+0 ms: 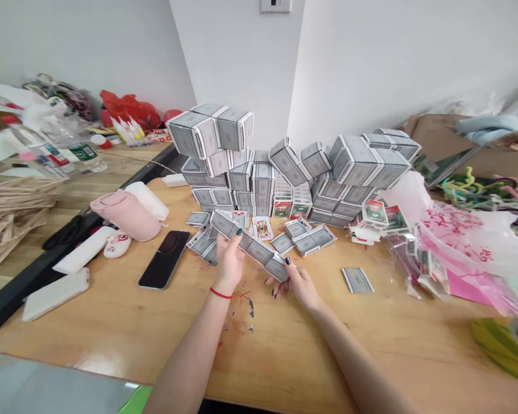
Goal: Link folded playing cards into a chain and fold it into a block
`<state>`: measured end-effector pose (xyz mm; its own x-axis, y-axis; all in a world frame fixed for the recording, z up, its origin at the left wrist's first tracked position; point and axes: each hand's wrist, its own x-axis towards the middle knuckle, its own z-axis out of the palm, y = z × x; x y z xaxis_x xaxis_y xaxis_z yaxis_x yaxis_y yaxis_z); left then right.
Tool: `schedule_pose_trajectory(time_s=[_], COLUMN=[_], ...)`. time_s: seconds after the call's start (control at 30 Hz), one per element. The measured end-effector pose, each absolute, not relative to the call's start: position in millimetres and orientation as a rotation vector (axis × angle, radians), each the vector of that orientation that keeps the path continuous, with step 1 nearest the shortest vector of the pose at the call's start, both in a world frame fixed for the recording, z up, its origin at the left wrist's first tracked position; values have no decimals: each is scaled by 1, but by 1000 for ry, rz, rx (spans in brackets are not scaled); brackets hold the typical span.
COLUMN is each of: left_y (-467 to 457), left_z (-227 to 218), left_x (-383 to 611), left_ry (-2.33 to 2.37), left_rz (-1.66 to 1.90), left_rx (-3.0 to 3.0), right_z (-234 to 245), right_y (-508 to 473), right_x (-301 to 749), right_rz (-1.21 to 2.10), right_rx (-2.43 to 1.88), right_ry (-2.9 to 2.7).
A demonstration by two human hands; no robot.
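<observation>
Between my two hands a strip of joined playing cards (pixel 258 248), grey-patterned backs up, slants down to the right above the table. My left hand (pixel 229 261) grips its middle-left part, thumb on top. My right hand (pixel 297 283) pinches the lower right end with thumb and fingers. Behind the strip, loose playing cards (pixel 262 227) lie face up, and a folded card piece (pixel 315 239) lies to their right. Farther back stand stacked blocks made of folded cards (pixel 263 184). A single folded card (pixel 358 280) rests alone at the right.
A black phone (pixel 164 260), a pink roll (pixel 127 213) and white boxes (pixel 56 293) are on the left. Card boxes (pixel 375 214), pink plastic bags (pixel 461 236) and yellow tape (pixel 503 345) are on the right. A white wall (pixel 242 52) rises behind the blocks.
</observation>
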<state>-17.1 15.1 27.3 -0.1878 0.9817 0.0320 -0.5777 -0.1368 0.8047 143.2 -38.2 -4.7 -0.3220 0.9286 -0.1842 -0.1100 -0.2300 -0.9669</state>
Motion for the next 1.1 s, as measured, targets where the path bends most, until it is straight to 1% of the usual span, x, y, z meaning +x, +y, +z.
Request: schedule_pose_trajectory(time_s=[0.07,0.2,0.27,0.43,0.57,0.67,0.9,1.1], left_y=[14,7,2,-1,1,2,1,2], left_z=[26,23,22,22,21,19,16,14], left_x=[-16,-6,0,3,2,5,5,4], left_ry=[731,619,610,693,911,1006,1035,1078], left_rz=[1581,1333,1278,1306,1287,1312,1347,1309], left_rx=[662,588,601,657,757,768,860,877], right_z=[-6,-8,-8,-6,-5,-7,-8,-4], right_y=[-39,-39,-39,-40,-42,-43,-42,-44], right_x=[141,138,138,140,140,139,138,137], right_rz=[1689,1724,1736,1709,1847,1892,1921,1844], right_rx=[-1095,-1038,-1014,-1011,-943,-926,-952,-1000], right_ry=[-1184,-1072,-1003,-965,-981,-947,-964,-1045])
